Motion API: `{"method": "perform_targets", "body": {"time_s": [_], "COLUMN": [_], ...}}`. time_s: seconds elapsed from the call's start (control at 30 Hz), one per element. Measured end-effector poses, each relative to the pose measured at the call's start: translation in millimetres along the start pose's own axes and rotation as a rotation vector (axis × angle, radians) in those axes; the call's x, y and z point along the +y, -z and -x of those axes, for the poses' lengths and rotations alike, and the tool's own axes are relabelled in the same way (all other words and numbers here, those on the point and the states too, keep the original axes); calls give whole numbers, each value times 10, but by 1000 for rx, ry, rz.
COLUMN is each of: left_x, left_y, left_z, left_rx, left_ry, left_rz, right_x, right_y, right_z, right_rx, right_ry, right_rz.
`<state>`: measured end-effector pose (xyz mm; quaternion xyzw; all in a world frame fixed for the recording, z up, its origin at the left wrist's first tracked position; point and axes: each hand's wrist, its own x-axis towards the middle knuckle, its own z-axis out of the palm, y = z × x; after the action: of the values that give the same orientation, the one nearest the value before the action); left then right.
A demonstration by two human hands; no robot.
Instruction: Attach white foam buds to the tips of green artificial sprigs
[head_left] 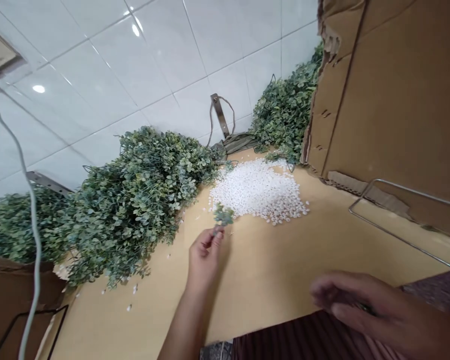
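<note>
My left hand (206,252) pinches a small sprig of artificial green leaves (224,215) between thumb and fingertips. The sprig stands up in front of a heap of small white bead-like pieces (258,190) on the tan tabletop (262,270). At the lower right, over the table's near edge, my right hand (360,305) is curled and a little blurred. Something small and dark green shows in its palm, mostly hidden by the fingers. A large pile of artificial greenery (142,200) lies to the left of my left hand.
More greenery (288,107) is heaped at the back right beside a tall cardboard box (393,100). A wire frame (405,215) juts over the right side. A pale cable (33,215) hangs at the left. A metal bracket (220,115) stands against the tiled wall. Stray white pieces lie near the pile.
</note>
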<state>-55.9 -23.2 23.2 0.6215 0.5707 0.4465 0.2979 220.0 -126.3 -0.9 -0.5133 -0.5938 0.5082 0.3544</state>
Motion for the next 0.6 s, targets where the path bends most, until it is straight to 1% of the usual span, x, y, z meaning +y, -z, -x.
{"method": "perform_targets", "body": {"time_s": [0.03, 0.07, 0.1, 0.13, 0.17, 0.23, 0.3, 0.37, 0.5, 0.6], "left_x": [36, 75, 115, 152, 185, 228, 238, 226, 218, 231], "left_y": [-106, -202, -285, -356, -417, -509, -572, -608, -615, -574], "left_z": [107, 209, 303, 385, 453, 543, 578, 575, 539, 519], "left_rx": [-81, -149, -190, -207, -217, -235, -269, -315, -400, -405], "left_ry": [-98, -221, -346, -459, -543, -648, -681, -668, -567, -452], "left_rz": [-87, -174, -252, -320, -372, -432, -452, -452, -369, -242], "right_x": [-116, -208, -270, -302, -307, -265, -204, -162, -144, -142], "right_y": [-91, -178, -257, -325, -380, -453, -483, -481, -424, -360], "right_z": [-122, -251, -379, -497, -598, -731, -781, -781, -772, -783], "right_rx": [-58, -60, -43, -7, 29, 89, 113, 124, 130, 125], "right_ry": [-8, 9, 22, 40, 67, 109, 110, 90, 50, -1], "right_rz": [-53, -116, -186, -254, -316, -365, -354, -323, -305, -402]}}
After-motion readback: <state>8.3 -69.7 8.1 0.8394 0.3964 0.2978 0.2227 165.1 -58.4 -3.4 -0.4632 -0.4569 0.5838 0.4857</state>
